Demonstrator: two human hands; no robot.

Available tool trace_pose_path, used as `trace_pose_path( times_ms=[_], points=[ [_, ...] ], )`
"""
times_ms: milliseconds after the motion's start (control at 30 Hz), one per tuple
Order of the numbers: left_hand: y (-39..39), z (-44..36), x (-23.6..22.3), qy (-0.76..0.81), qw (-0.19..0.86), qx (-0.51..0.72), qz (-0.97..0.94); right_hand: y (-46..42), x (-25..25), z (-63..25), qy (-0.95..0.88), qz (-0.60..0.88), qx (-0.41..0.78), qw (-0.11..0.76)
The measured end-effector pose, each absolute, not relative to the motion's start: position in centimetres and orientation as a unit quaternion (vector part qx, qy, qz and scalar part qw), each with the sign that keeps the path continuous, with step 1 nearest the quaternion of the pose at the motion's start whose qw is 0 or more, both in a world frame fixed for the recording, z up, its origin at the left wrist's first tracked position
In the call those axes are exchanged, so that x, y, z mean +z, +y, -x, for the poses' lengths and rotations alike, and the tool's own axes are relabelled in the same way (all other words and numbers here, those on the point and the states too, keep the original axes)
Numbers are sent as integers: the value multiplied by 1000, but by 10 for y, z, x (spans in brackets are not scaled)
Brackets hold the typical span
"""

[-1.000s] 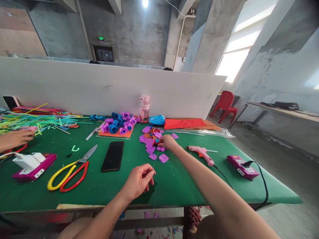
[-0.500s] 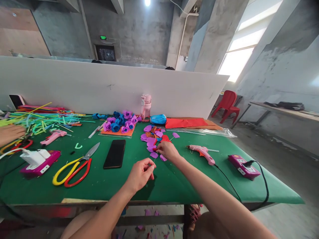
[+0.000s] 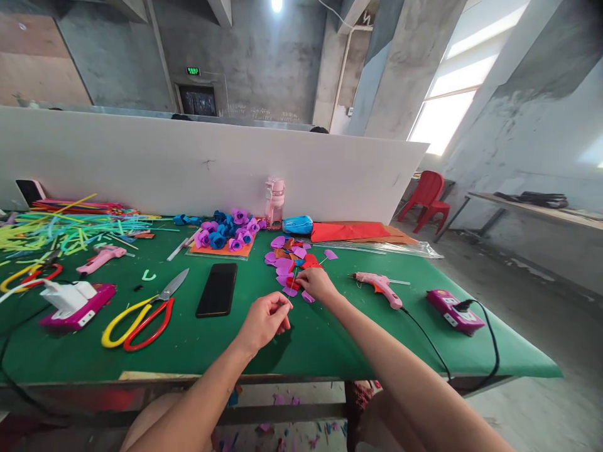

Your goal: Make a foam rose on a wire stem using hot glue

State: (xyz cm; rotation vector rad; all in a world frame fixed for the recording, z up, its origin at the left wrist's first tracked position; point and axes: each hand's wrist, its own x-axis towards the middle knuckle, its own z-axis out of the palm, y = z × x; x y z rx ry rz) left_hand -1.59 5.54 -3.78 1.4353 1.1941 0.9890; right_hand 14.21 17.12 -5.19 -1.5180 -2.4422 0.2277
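Note:
My left hand [image 3: 264,320] hovers just above the green table [image 3: 330,345], fingers pinched on the lower end of a thin stem [image 3: 291,295]. My right hand [image 3: 316,284] is closed at the stem's upper end, on a small red piece [image 3: 293,282] beside a scatter of purple and red paper petals [image 3: 288,258]. The two hands are close together, near the table's middle.
A black phone [image 3: 217,289] and yellow-and-red scissors [image 3: 141,312] lie to the left. A pink glue gun [image 3: 379,286] and a magenta power strip [image 3: 453,311] lie to the right. Paper roses [image 3: 226,232], a pink bottle [image 3: 274,202], coloured straws [image 3: 66,229] and a white partition [image 3: 141,163] stand behind.
My right hand drew back from the petal pile toward my left hand, bringing a red piece. Another person's hand at the far left has left the view.

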Motion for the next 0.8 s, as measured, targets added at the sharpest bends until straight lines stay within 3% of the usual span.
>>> trace_pose_path(
  times_ms=[367, 667, 733, 800],
  points=[
    [58, 23, -36, 502, 495, 420, -572, 162, -47, -141, -822, 547, 63, 143],
    [61, 21, -39, 489, 506, 488, -516, 135, -32, -152, -768, 597, 61, 223],
    [62, 21, -36, 502, 492, 496, -510, 120, -34, -153, -756, 583, 108, 277],
    [61, 21, -32, 528, 467, 496, -508, 105, -40, -151, -713, 541, 253, 369]
  ],
)
